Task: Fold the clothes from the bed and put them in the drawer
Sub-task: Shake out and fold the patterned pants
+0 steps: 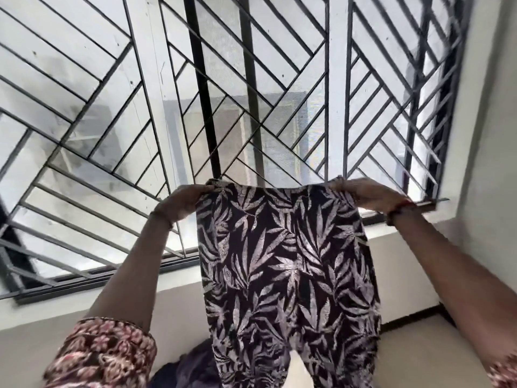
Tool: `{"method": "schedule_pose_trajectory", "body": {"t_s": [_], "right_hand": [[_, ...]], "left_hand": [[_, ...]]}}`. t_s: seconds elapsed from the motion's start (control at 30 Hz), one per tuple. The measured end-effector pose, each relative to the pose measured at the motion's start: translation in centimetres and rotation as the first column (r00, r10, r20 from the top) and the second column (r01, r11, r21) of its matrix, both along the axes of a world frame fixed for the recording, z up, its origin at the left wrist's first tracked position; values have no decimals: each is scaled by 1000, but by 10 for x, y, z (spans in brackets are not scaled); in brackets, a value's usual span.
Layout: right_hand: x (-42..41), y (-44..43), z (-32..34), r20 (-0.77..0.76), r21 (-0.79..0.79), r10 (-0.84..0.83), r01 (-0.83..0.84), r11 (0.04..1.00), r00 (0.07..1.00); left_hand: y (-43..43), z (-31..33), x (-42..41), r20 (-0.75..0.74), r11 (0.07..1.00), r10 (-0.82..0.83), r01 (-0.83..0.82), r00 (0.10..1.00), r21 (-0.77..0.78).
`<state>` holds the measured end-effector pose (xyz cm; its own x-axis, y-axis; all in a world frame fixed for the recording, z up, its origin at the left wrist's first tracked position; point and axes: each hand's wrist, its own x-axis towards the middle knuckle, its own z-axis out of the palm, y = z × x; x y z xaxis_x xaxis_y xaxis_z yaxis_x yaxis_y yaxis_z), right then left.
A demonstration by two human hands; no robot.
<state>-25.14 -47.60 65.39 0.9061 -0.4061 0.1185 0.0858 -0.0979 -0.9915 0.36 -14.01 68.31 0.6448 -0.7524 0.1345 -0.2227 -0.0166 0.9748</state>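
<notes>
You have the leaf-print trousers (pixel 282 264) held up in the centre of the frame, your left hand (pixel 183 201) and right hand (pixel 369 193) each pinching a waistband corner before the barred window (pixel 251 88). By my reading no fold is made yet; the drawer is out of view, and a dark garment (pixel 187 368) waits at the bottom of the frame.

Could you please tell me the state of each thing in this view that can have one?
leaf-print trousers: unfolded, held up by the waistband, hanging down.
left hand: grips one waistband corner.
right hand: grips the other waistband corner.
dark garment: crumpled below, mostly out of view.
</notes>
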Motion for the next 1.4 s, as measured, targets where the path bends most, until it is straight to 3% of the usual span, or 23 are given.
{"method": "schedule_pose_trajectory", "body": {"t_s": [0.07, 0.2, 0.33, 0.4, 0.53, 0.8, 0.97, 1.17, 1.23, 1.33, 1.4], "right_hand": [[16, 6, -16, -46, -80, -177, 173, 982, 983], [40, 25, -43, -111, -57, -274, 269, 961, 955], [53, 48, -61, 102, 9, -391, 392, 920, 915], [58, 68, -59, 104, 33, -375, 373, 927, 921], [77, 98, -37, 79, 32, -333, 331, 943, 940], [122, 97, -28, 138, -126, -401, 418, 900, 906], [135, 92, -21, 156, -136, -395, 415, 899, 905], [121, 112, 1, 164, -227, -331, 362, 904, 929], [122, 111, 4, 160, -220, -306, 336, 916, 939], [117, 112, 9, 146, -214, -259, 286, 934, 955], [106, 120, 16, 163, -160, -207, 233, 959, 965]], "left_hand": [[-15, -21, -8, -15, 988, 137, -135, 990, 68], [-40, -55, -22, -171, 995, 98, -100, 980, -8], [-63, -68, -30, -226, 977, 122, -158, 966, -147], [-73, -65, -41, -265, 978, 66, -115, 962, -174], [-89, -50, -65, -205, 979, 12, -53, 979, -198], [-101, -34, -66, 61, 994, -16, 23, 998, -109], [-95, -25, -57, 252, 996, -70, 82, 965, -36], [-92, -8, -52, 215, 997, -73, 73, 974, 10], [-89, 2, -51, 355, 989, -128, 90, 926, 121], [-86, 22, -45, 694, 933, -252, -20, 675, 358], [-84, 36, -40, 762, 910, -321, -40, 563, 413]]}}
